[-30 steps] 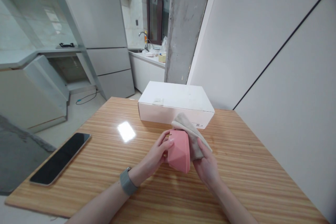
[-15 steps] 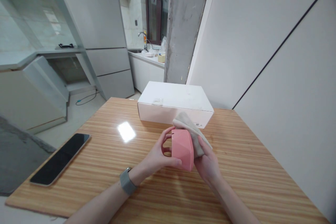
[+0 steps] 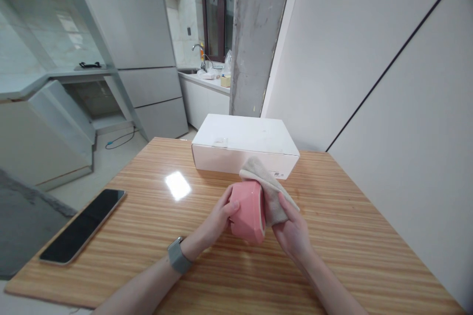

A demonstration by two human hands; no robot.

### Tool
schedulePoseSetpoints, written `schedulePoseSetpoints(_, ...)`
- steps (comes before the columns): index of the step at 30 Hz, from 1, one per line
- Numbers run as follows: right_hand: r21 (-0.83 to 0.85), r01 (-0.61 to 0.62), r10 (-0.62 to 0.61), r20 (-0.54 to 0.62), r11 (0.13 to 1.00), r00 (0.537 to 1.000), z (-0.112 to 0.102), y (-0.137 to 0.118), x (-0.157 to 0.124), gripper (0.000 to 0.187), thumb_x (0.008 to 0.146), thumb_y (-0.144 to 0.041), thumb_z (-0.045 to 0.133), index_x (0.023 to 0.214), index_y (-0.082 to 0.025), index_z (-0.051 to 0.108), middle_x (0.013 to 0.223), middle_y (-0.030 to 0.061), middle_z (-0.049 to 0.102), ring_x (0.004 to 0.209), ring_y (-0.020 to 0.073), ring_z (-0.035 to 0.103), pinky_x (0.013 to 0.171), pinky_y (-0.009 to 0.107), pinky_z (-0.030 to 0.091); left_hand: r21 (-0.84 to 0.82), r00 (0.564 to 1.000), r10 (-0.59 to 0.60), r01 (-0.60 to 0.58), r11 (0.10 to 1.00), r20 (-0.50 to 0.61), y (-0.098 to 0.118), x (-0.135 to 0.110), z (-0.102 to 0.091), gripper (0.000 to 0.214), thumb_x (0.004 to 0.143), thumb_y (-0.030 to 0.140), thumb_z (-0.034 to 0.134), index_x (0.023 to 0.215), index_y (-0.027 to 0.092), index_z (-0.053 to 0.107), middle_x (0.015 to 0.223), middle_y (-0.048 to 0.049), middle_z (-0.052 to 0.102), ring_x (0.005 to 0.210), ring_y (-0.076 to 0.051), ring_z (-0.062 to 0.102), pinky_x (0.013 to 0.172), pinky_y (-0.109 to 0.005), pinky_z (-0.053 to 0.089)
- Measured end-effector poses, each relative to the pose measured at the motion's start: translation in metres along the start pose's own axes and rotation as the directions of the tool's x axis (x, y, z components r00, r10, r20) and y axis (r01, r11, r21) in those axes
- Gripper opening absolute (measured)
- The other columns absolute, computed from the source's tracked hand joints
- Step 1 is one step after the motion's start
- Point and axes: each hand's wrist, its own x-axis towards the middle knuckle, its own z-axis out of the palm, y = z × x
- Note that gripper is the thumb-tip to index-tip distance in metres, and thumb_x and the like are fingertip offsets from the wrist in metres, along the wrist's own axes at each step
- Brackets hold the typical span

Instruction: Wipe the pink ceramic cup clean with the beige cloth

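A glossy pink bowl point(image 3: 246, 211) with flat, faceted sides is tipped on its side above the table. My left hand point(image 3: 221, 214) grips it from the left, thumb on the outer wall and the other fingers mostly hidden behind it. A folded grey-beige cloth point(image 3: 271, 194) is pinched in my right hand point(image 3: 291, 229), thumb on top. The cloth lies against the right side of the bowl, by its base, and its upper end sticks out beyond the bowl.
Behind my hands a closed white box point(image 3: 244, 135) stands on the wooden table point(image 3: 354, 236). A black-screened phone point(image 3: 84, 226) lies near the table's left edge. Farther back are a fridge point(image 3: 144, 34), a sink tap point(image 3: 199, 54) and a white wall point(image 3: 351, 34) on the right.
The bowl has turned in my left hand and shifted slightly left, showing more of its base side. My left thumb now sits higher on its wall. My right hand keeps hold of the cloth.
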Motion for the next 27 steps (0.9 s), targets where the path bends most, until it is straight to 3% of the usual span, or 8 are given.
schedulePoseSetpoints(5, -0.002, -0.008, 0.008, -0.027, 1.0, 1.0, -0.0017, 0.0, 0.0, 0.041, 0.062, -0.051, 0.083, 0.092, -0.023, 0.079, 0.104, 0.0035, 0.078, 0.111, 0.0306, 0.066, 0.1, 0.041, 0.05, -0.073, 0.993, -0.115, 0.115, 0.991, 0.0, -0.0017, 0.0023, 0.0001, 0.072, 0.074, 0.066, 0.064, 0.13, 0.022, 0.057, 0.12, -0.0089, 0.064, 0.099, -0.025, 0.059, 0.075, -0.03, 0.045)
schedulePoseSetpoints(8, -0.026, 0.003, -0.002, 0.01, 1.0, 1.0, 0.0004, 0.0008, -0.0001, 0.041, 0.066, -0.053, 0.08, 0.096, -0.024, 0.078, 0.108, 0.0041, 0.077, 0.115, 0.0312, 0.064, 0.102, 0.043, 0.049, -0.13, 0.989, -0.148, 0.144, 0.981, -0.018, -0.0005, 0.0032, 0.0024, 0.074, 0.07, 0.064, 0.069, 0.128, 0.021, 0.058, 0.114, -0.0088, 0.065, 0.097, -0.024, 0.059, 0.077, -0.03, 0.045)
schedulePoseSetpoints(12, -0.048, 0.018, -0.017, 0.041, 0.999, 0.999, 0.0013, 0.0043, 0.0024, 0.036, 0.07, -0.052, 0.076, 0.095, -0.026, 0.078, 0.109, 0.003, 0.076, 0.119, 0.032, 0.061, 0.106, 0.046, 0.045, -0.136, 0.99, -0.135, 0.13, 0.982, -0.027, 0.0005, 0.0024, 0.003, 0.06, 0.078, 0.059, 0.066, 0.123, 0.021, 0.059, 0.105, -0.0062, 0.065, 0.089, -0.019, 0.058, 0.072, -0.027, 0.043)
schedulePoseSetpoints(15, -0.051, 0.027, -0.025, 0.037, 0.998, 0.999, 0.0, 0.0055, 0.0057, 0.034, 0.072, -0.053, 0.074, 0.093, -0.026, 0.078, 0.108, 0.0016, 0.077, 0.123, 0.0325, 0.058, 0.107, 0.047, 0.042, -0.167, 0.997, -0.08, 0.077, 0.983, -0.011, 0.0013, 0.0016, 0.0019, 0.055, 0.082, 0.055, 0.065, 0.127, 0.026, 0.054, 0.112, -0.0051, 0.062, 0.091, -0.017, 0.058, 0.072, -0.026, 0.044)
schedulePoseSetpoints(22, -0.008, 0.017, -0.017, 0.018, 1.0, 1.0, -0.0011, 0.0018, 0.0091, 0.036, 0.074, -0.052, 0.072, 0.096, -0.023, 0.077, 0.103, 0.0039, 0.078, 0.119, 0.0335, 0.061, 0.106, 0.047, 0.043, -0.055, 0.992, -0.037, 0.044, 0.997, 0.125, 0.0032, 0.0031, 0.0014, 0.097, 0.054, 0.022, 0.09, 0.138, 0.031, 0.044, 0.129, -0.0091, 0.055, 0.096, -0.02, 0.06, 0.078, -0.03, 0.047)
schedulePoseSetpoints(27, -0.01, 0.012, -0.011, 0.028, 1.0, 1.0, -0.0002, 0.0037, 0.0084, 0.035, 0.076, -0.052, 0.07, 0.096, -0.024, 0.077, 0.104, 0.0048, 0.078, 0.116, 0.0335, 0.063, 0.104, 0.048, 0.044, 0.003, 0.997, -0.034, 0.033, 0.999, 0.075, 0.0, 0.0057, -0.0037, 0.093, 0.056, 0.028, 0.089, 0.138, 0.028, 0.045, 0.122, -0.0098, 0.059, 0.092, -0.02, 0.061, 0.08, -0.032, 0.047)
